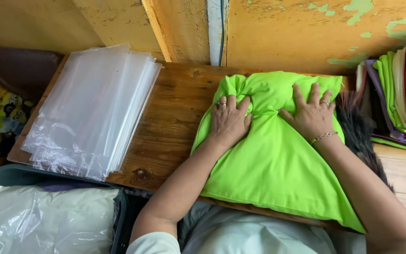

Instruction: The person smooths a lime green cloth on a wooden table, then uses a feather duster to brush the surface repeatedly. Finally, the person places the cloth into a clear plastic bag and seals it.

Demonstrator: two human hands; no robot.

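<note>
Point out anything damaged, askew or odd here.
The yellow painted wall is flaking, with green patches showing. The stack of clear plastic bags overhangs the wooden table edge. Both hands press the bright green cloth.

I can't see the counter [175, 117] under the green cloth [278, 164]; the right edge crops the stacked fabrics [402, 94].

View: head, single camera | Position: worn on the person's head, above the tabletop [175, 117] | Facing: steeply down and forward toward the wall [283, 33] | Range: close, forearms fill lower frame | Shared views: none
</note>
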